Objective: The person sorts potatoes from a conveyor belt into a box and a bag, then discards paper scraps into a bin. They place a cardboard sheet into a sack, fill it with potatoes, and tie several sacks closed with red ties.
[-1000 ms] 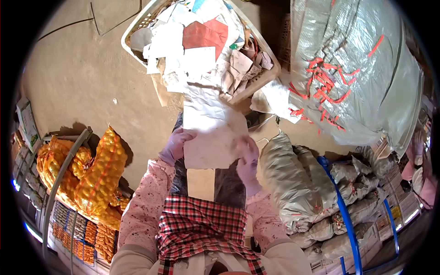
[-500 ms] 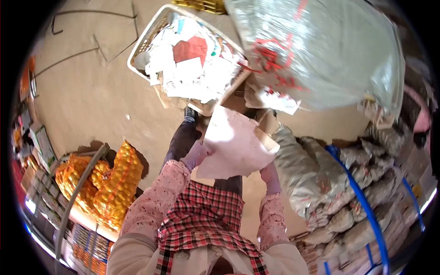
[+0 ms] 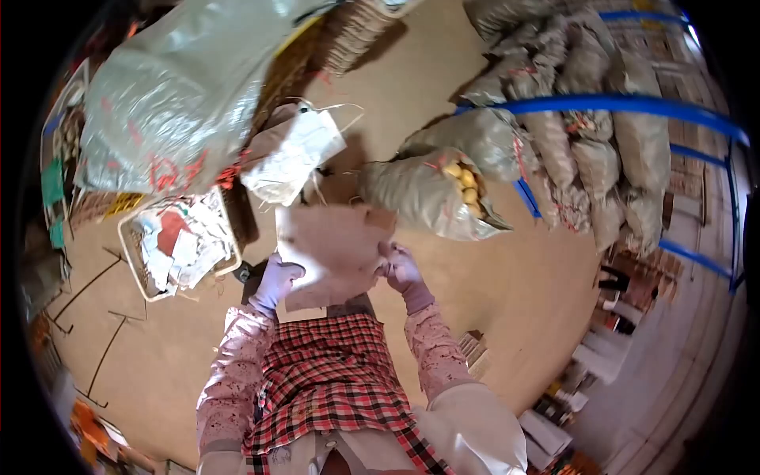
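Between my hands is a flat pale pinkish-brown sheet of cardboard or thick paper, with bright light on its left part. My left hand, in a light purple glove, grips its lower left edge, thumb on top. On the right edge, my right hand is closed, in the same kind of glove. Just beyond the sheet is a creased whitish bag with loose cords. Left of my left hand, a white plastic basket is full of paper scraps, with a red piece on top.
A large shiny plastic sack with red marks stands at the far left. Ahead to the right, an open sack shows yellow round produce. Stacked full sacks lie behind a blue metal rail. Thin metal rods lie on the floor at left.
My view has swung to the right, so the basket and shiny sack now appear at left. The sheet stays in both hands, and my right hand now shows more fully on its edge.
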`<state>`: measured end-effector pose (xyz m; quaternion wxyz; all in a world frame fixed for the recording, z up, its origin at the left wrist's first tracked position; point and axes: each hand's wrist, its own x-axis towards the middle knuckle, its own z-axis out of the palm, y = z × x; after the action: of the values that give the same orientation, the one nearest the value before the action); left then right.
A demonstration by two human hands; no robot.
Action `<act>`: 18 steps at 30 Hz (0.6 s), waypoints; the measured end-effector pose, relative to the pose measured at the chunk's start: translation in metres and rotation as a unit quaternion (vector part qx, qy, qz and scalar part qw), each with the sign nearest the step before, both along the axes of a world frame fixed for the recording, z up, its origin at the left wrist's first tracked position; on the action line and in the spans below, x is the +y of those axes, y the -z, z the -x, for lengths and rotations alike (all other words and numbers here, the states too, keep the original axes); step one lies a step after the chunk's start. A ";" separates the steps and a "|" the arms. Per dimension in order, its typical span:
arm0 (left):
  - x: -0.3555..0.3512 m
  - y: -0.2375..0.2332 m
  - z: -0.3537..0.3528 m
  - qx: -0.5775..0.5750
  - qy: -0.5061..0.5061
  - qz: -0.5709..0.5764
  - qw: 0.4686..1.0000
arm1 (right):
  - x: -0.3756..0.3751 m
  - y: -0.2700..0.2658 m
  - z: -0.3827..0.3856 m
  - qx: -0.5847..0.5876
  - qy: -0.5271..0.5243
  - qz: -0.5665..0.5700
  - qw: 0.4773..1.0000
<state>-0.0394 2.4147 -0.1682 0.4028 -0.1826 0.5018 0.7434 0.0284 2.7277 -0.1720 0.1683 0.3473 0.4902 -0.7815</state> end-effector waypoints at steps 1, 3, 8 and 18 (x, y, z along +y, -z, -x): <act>0.020 -0.010 0.017 0.064 0.101 -0.018 0.993 | 0.024 -0.004 -0.001 0.013 0.071 -0.003 0.997; 0.085 -0.020 0.027 0.080 0.098 -0.078 0.989 | 0.087 -0.023 0.002 0.071 0.195 -0.028 0.978; 0.276 -0.012 0.041 0.321 0.168 0.119 0.924 | 0.270 -0.114 0.005 0.217 0.351 -0.133 0.901; 0.434 0.067 0.041 0.487 0.598 0.355 0.529 | 0.403 -0.090 0.052 0.181 0.218 -0.309 0.908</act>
<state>-0.0806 2.8489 -0.2352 0.3483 0.4229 0.8342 0.0631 -0.0238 3.1305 -0.0819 -0.2140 0.3330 0.6413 -0.6573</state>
